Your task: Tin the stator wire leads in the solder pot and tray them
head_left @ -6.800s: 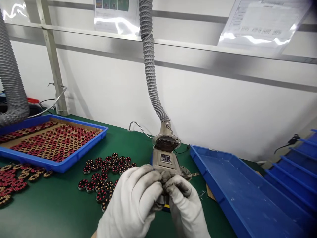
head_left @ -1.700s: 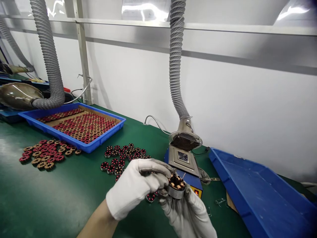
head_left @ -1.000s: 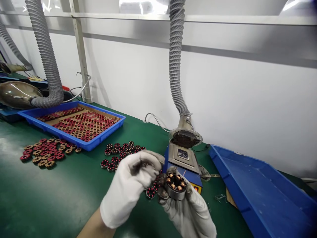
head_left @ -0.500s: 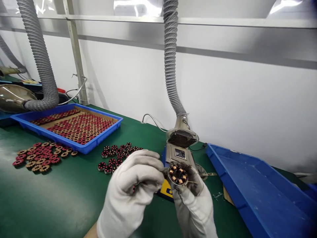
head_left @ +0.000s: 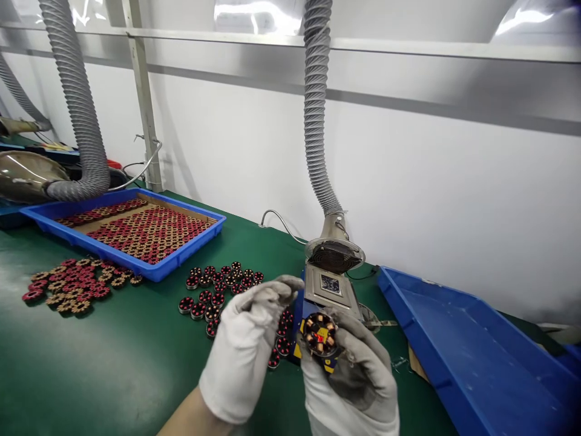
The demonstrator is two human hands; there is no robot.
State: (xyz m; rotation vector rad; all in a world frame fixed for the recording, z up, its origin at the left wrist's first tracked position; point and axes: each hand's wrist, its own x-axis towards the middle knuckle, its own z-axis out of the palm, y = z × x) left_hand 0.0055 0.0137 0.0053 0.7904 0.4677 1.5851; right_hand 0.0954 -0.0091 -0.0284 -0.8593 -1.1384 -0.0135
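My right hand point(head_left: 351, 363), in a white glove with dirty fingertips, grips a motor stator point(head_left: 320, 334), a thin ring with copper windings facing me. My left hand point(head_left: 254, 339), also gloved, hovers to the left of it with fingers bent and pressed together; whatever they may hold is hidden. Behind both hands stands a metal-topped box point(head_left: 333, 284) with a square silvery well. Ringed stators point(head_left: 222, 284) with red and copper windings lie on the green table point(head_left: 113, 369), partly behind my left hand.
At left, a blue tray point(head_left: 157, 272) carries rows of ringless red and tan stators, with a loose pile point(head_left: 72, 284) before it. Another blue tray point(head_left: 481, 345) sits at right. A grey duct point(head_left: 316, 109) ends in a round hood point(head_left: 334, 253) above the box.
My left hand has drawn back from the stator, uncovering more stators on the table. The stator in my right hand has moved slightly down and left and turned.
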